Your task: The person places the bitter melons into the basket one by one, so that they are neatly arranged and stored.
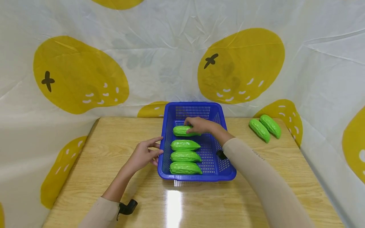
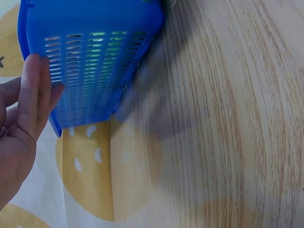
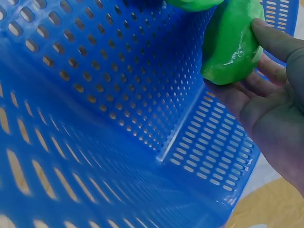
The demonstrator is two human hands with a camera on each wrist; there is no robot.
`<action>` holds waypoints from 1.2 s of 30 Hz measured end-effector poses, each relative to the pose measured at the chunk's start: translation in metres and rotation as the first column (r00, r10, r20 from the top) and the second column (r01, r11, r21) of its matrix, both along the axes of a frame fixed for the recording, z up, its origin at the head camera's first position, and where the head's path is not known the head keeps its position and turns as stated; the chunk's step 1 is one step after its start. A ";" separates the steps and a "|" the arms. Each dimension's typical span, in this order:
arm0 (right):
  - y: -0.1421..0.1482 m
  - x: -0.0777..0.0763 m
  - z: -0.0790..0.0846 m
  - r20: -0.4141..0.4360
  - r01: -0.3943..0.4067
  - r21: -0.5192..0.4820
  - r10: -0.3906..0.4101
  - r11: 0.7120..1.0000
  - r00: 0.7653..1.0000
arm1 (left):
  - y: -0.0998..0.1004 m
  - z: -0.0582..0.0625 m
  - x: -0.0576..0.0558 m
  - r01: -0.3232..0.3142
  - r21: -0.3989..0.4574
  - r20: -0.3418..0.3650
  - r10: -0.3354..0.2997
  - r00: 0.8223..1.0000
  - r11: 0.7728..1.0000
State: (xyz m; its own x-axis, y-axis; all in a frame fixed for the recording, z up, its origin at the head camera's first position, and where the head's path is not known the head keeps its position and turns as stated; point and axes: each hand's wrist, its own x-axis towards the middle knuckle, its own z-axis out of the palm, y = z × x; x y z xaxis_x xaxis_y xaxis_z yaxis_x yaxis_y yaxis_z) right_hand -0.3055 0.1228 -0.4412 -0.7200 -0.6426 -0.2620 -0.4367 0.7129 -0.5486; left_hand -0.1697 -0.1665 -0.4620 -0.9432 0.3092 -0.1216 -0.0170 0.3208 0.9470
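Note:
A blue plastic basket (image 1: 196, 178) with slotted walls stands on the wooden table. Inside it, my right hand (image 1: 198, 124) grips a bright green bitter melon (image 1: 181, 130) between thumb and fingers, near the far end. The right wrist view shows the same bitter melon (image 3: 232, 45) above the basket floor, in that hand (image 3: 273, 99). Nearer to me, three more bitter melons (image 1: 185, 145) lie in a row along the basket's left side. My left hand (image 1: 145, 154) touches the basket's left rim, and its fairly straight fingers (image 2: 31, 78) rest against the outer wall.
Two further bitter melons (image 1: 259, 130) lie side by side on the table's far right. A white cloth (image 1: 162, 69) printed with yellow fruit hangs behind and beside the table (image 1: 119, 133). My right forearm crosses over the basket's right rim.

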 end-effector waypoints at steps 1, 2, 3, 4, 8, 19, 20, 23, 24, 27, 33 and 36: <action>0.000 0.000 -0.001 -0.003 -0.003 0.001 0.003 1.000 1.000 | 0.000 0.000 0.000 -0.001 0.000 0.003 0.001 1.000 1.000; -0.001 0.000 -0.002 -0.006 -0.009 0.002 0.009 1.000 1.000 | 0.000 0.000 0.000 -0.004 0.002 0.007 0.004 1.000 1.000; -0.002 0.000 -0.003 -0.009 -0.015 0.004 0.015 1.000 1.000 | 0.000 0.000 0.000 -0.004 0.003 0.008 0.004 1.000 1.000; -0.002 0.000 -0.004 -0.016 -0.022 0.008 0.022 1.000 1.000 | -0.001 0.000 0.000 -0.002 0.004 0.007 0.002 1.000 1.000; -0.003 0.000 -0.007 -0.024 -0.042 0.023 0.043 0.999 0.999 | 0.000 0.000 0.000 0.007 0.013 -0.001 -0.007 1.000 1.000; -0.002 0.001 -0.015 0.003 -0.045 0.022 0.045 0.999 0.999 | 0.000 0.001 0.001 0.010 0.013 -0.011 -0.010 1.000 1.000; -0.002 0.001 -0.015 -0.002 -0.052 0.022 0.053 0.998 0.999 | 0.000 0.001 0.000 0.010 0.012 -0.012 -0.010 1.000 1.000; -0.003 0.002 -0.014 -0.014 -0.072 0.027 0.072 0.997 0.997 | -0.001 0.001 0.001 0.008 0.011 -0.013 -0.008 1.000 1.000; -0.003 0.002 -0.014 -0.014 -0.077 0.029 0.078 0.997 0.997 | -0.001 0.001 0.001 0.009 0.011 -0.012 -0.008 1.000 1.000; -0.004 0.003 -0.014 -0.017 -0.083 0.036 0.083 0.996 0.996 | -0.001 0.001 0.002 0.007 0.014 -0.010 -0.007 1.000 1.000; -0.003 0.004 -0.016 -0.024 -0.083 0.036 0.084 0.996 0.996 | -0.001 -0.001 0.003 0.004 0.020 -0.017 -0.003 1.000 1.000; -0.003 0.005 -0.017 -0.012 -0.079 0.036 0.079 0.996 0.997 | -0.001 -0.001 0.003 0.004 0.021 -0.020 -0.003 1.000 1.000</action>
State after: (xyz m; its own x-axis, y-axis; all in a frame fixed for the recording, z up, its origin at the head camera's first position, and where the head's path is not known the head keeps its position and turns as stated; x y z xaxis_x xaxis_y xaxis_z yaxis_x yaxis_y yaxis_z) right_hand -0.3009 0.1194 -0.4578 -0.6708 -0.6882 -0.2765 -0.4997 0.6948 -0.5172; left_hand -0.1667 -0.1673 -0.4627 -0.9443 0.3148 -0.0961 0.0030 0.3003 0.9538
